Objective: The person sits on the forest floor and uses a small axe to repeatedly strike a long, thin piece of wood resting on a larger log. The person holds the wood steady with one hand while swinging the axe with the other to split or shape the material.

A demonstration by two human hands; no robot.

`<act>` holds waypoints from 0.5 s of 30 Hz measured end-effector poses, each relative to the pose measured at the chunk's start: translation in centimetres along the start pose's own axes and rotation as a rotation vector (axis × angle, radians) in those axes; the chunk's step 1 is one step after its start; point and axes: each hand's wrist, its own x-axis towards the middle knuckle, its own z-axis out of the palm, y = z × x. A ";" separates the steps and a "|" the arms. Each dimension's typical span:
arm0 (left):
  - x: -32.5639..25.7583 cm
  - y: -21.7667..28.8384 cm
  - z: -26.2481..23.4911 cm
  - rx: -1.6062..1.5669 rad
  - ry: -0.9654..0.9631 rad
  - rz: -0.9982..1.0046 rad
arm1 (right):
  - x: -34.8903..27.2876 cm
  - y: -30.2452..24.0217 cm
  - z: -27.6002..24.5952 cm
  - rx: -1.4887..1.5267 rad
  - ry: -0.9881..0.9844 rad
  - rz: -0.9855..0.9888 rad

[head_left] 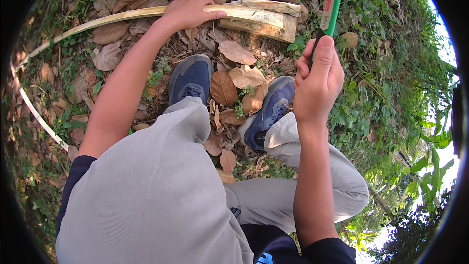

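A long pale wooden strip [107, 18] curves in from the left and rests across a short wooden block [288, 30] on the ground. My left hand [188, 13] is closed over the strip, just left of the block, with the thumb along its near side. A small dark mark shows on the strip's right end, too small to make out. My right hand [320, 78] grips a tool with a green shaft [333, 5] and a dark grip, held up right of the block. Its upper end lies outside the view, so its kind cannot be told.
Another thin pale strip [36, 112] lies at the far left. Dry brown leaves [223, 88] and low green plants [371, 88] cover the ground. My blue shoes [193, 76] stand near the block, with my bent knees in grey trousers [146, 181] between my arms.
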 end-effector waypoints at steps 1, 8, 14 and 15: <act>-0.1 -0.1 0.0 0.010 0.015 0.005 | 0.0 0.2 0.2 0.041 0.010 -0.021; 0.1 0.4 -0.2 0.000 0.006 0.030 | -1.9 9.2 2.3 -0.323 -0.172 0.167; 0.0 0.0 0.0 0.018 0.013 0.021 | 0.3 2.7 0.8 0.000 -0.187 0.062; 0.1 -0.1 0.0 0.024 0.017 0.026 | 1.1 1.0 0.1 0.040 -0.189 0.019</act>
